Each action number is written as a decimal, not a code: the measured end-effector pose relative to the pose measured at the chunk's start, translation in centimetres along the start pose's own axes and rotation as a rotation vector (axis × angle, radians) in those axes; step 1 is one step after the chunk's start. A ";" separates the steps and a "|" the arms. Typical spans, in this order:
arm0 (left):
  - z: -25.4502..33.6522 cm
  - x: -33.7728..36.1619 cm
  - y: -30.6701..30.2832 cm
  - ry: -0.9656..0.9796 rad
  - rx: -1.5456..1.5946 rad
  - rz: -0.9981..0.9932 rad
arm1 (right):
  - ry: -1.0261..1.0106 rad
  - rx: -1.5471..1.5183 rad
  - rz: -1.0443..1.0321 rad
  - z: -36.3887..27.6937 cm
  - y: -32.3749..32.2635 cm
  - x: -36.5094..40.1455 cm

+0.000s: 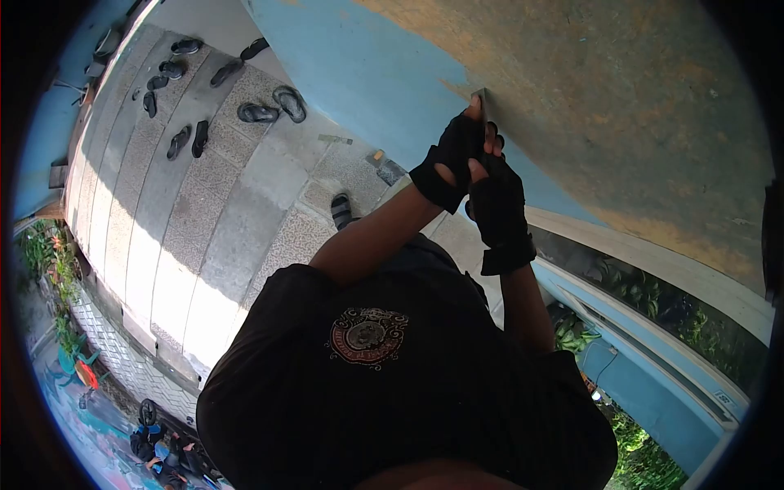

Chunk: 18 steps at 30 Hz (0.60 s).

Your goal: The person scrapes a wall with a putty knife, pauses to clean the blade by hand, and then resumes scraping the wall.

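Note:
Both of my hands wear black fingerless gloves and are closed together at the wall (621, 106). My left hand (459, 155) is closed on a thin, flat-bladed scraper (483, 96), with a fingertip lying along the blade. My right hand (498, 200) is closed just below, against the left, around what seems to be the scraper's lower part. The handle is hidden by the gloves. The blade's tip touches the wall near the border between light blue paint (384, 73) and a bare, brownish, patchy surface.
Several dark sandals (258, 113) lie on the tiled floor (237, 196) at left. A small block-like item (390, 171) lies by the wall's foot. A window with a pale frame (653, 245) is at right. Plants and people (163, 457) show at lower left.

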State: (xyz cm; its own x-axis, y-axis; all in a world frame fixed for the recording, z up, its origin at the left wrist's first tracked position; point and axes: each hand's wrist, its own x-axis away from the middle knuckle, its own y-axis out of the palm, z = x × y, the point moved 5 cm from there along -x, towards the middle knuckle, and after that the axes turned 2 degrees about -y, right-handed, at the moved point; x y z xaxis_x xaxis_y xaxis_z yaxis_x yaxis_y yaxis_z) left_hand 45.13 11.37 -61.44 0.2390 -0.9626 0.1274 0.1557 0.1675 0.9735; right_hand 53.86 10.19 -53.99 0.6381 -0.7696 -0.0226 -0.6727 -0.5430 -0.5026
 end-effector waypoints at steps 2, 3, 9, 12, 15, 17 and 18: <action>-0.3 0.1 -0.6 -0.020 0.030 0.007 | 0.074 0.049 -0.075 1.2 0.7 -0.7; -0.1 0.0 -1.0 -0.008 0.053 0.003 | 0.089 0.057 -0.075 1.4 0.4 0.0; 0.9 -0.5 -0.3 0.020 0.022 0.054 | -0.120 -0.042 0.104 0.4 0.8 -0.6; 0.8 -0.4 -1.6 0.026 0.068 0.059 | 0.080 0.002 -0.083 1.0 1.5 -0.9; 0.2 -0.3 -2.0 -0.009 0.028 0.064 | 0.116 0.058 -0.065 1.3 1.7 0.1; -0.2 -0.7 -2.1 -0.041 0.008 0.030 | 0.024 0.075 0.023 0.9 1.4 0.0; 0.2 -0.8 -2.5 -0.009 0.059 -0.017 | 0.074 0.000 -0.051 1.3 1.8 -0.3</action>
State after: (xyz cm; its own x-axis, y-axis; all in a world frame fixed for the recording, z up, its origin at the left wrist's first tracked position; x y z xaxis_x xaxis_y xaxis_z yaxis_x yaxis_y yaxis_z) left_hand 44.32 11.70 -63.98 0.2283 -0.9671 0.1121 0.1026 0.1384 0.9850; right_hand 52.92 9.92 -56.04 0.6420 -0.7638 0.0668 -0.6402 -0.5820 -0.5013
